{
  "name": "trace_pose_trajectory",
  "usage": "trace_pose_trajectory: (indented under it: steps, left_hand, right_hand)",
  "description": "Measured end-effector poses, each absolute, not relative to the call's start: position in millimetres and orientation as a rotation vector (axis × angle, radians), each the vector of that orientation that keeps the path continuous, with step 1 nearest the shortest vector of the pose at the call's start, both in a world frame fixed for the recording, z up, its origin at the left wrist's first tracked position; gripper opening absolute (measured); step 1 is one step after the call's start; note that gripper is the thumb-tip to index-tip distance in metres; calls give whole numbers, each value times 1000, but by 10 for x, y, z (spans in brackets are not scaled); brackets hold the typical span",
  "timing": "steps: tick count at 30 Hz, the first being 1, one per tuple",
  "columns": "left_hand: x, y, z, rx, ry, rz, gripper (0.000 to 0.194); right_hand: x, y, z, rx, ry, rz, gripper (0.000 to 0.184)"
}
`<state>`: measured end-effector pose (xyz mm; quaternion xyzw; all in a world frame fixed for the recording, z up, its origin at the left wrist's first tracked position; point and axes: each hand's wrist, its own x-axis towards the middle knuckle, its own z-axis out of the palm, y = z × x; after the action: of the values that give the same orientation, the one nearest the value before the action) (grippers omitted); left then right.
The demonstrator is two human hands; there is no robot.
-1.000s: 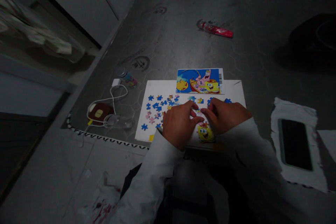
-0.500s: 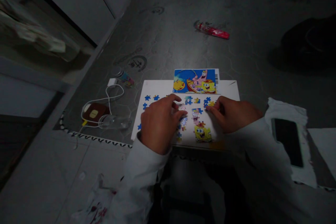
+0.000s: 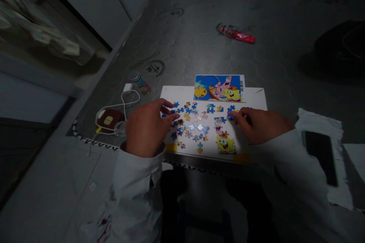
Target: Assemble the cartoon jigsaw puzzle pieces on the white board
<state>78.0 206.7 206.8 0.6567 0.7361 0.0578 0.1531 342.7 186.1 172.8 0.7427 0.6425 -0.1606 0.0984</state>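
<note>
My left hand (image 3: 149, 127) hovers over the left side of the white board (image 3: 256, 98), thumb and forefinger apart with nothing visible between them. Loose jigsaw puzzle pieces (image 3: 187, 117) lie spread just beyond its fingertips. On the right of the board, my right hand (image 3: 258, 123) is closed, its fingertips on a small cluster of blue puzzle pieces (image 3: 230, 111), partly hidden by the fingers. Below that is a joined puzzle section (image 3: 225, 144) with a yellow cartoon figure and a pink one. The picture card (image 3: 218, 88) lies at the board's far edge.
Left of the board are a patterned cylinder (image 3: 141, 82), a white cable (image 3: 124, 104) and a brown box (image 3: 108, 118). A phone (image 3: 321, 155) rests on white paper (image 3: 340, 190) at right. Farther back lie a red packet (image 3: 236, 34) and a dark object (image 3: 339, 49).
My left hand has moved left, away from the middle of the board, uncovering loose pieces. The right hand stays at the blue cluster. The whole view has shifted slightly.
</note>
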Motion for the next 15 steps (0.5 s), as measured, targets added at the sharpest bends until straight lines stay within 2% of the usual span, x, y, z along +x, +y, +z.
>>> trace_pose_trajectory:
  steps: [5,10,15]
  left_hand:
    - [627,2077,2085,1823,2145,141,21]
    - [531,2082,2116,1754,2156,73,19]
    - [422,2089,2088,1758,2106,-33,17]
  right_hand:
    - [3502,1849,1608,2226,1934,-412,62]
    - [3633,1934,1487,2113,1912,-585,66]
    - [3486,1875,1462,2136,1991,-428,67]
